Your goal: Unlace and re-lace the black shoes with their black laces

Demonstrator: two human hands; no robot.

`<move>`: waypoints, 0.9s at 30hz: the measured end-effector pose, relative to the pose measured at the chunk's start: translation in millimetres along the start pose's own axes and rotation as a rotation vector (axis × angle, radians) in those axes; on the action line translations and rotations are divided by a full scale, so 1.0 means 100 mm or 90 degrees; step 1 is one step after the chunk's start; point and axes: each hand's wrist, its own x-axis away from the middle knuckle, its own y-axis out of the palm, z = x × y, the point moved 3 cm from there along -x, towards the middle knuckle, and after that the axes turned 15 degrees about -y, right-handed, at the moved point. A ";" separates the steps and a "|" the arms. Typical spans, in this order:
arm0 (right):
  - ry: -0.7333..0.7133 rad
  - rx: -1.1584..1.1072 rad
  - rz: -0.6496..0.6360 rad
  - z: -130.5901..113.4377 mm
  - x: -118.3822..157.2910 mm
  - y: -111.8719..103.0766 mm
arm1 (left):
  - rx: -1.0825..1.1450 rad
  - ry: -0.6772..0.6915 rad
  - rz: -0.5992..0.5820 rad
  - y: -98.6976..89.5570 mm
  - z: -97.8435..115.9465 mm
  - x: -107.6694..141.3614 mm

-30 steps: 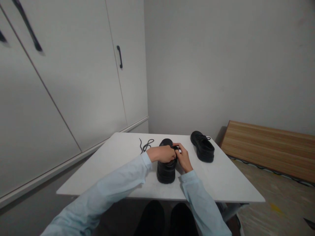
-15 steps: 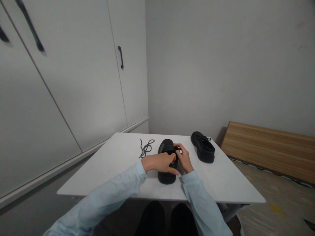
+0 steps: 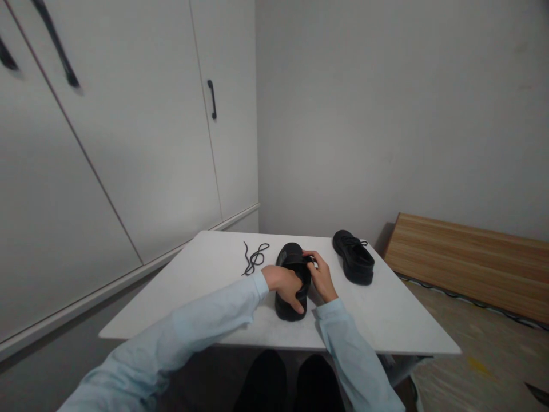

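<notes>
A black shoe (image 3: 291,253) stands on the white table (image 3: 206,309) in front of me, toe pointing away. My left hand (image 3: 285,286) is over its opening, with the fingers down inside the shoe, where their tips are hidden, and the thumb near the heel. At the shoe's right side my right hand (image 3: 319,276) pinches the upper edge near the eyelets. A loose black shoelace (image 3: 256,258) lies curled to the left of the shoe. The second black shoe (image 3: 355,258), with its lace in, rests at the back right.
White cabinets (image 3: 141,131) with dark handles rise on the left, and a grey wall stands behind the table. A wooden board (image 3: 463,263) leans beyond the table's right edge. My knees are below the front edge.
My left hand has shifted slightly left and toward me, its fingers reaching down into the shoe and its thumb now over the heel area. My right hand has stayed nearly still.
</notes>
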 end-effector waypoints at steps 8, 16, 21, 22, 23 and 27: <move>-0.006 0.008 0.002 0.00 -0.01 0.00 | 0.069 0.051 0.091 0.03 -0.09 0.00; 0.004 0.005 -0.004 -0.01 -0.01 -0.01 | 0.093 0.064 0.115 0.11 -0.17 0.00; -0.009 0.004 0.000 0.02 -0.01 0.00 | 0.134 0.158 0.195 0.12 -0.22 0.02; -0.011 0.004 0.001 0.02 -0.01 0.00 | 0.135 0.175 0.204 0.12 -0.23 0.03; -0.012 0.004 0.002 0.03 -0.01 0.00 | 0.133 0.188 0.212 0.13 -0.25 0.04; -0.006 0.004 0.002 0.05 -0.01 0.01 | 0.122 0.223 0.241 0.13 -0.27 0.04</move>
